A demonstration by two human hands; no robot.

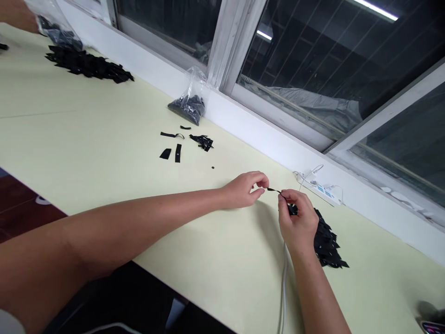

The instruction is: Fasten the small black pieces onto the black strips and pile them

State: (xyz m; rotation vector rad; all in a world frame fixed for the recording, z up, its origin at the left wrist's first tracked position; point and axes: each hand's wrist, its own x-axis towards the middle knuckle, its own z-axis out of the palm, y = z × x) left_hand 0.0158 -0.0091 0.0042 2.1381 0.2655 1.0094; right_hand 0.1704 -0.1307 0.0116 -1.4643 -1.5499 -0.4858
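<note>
My right hand [298,218] pinches a thin black strip [274,190] between thumb and fingertips, above the table. The strip is seen nearly edge-on, and its free end points at my left hand [245,189]. The thumb and index finger of my left hand are apart, close to that end; whether they touch it is hard to make out. Behind and beside my right hand lies a heap of black strips [328,241], partly hidden by the hand.
Loose black pieces [178,153], a small pile of strips [203,142] and a clear bag of dark parts [189,106] lie further back. Another heap [90,65] sits near a person's arm [17,16]. A power strip [321,189] and white cable [284,283] are right.
</note>
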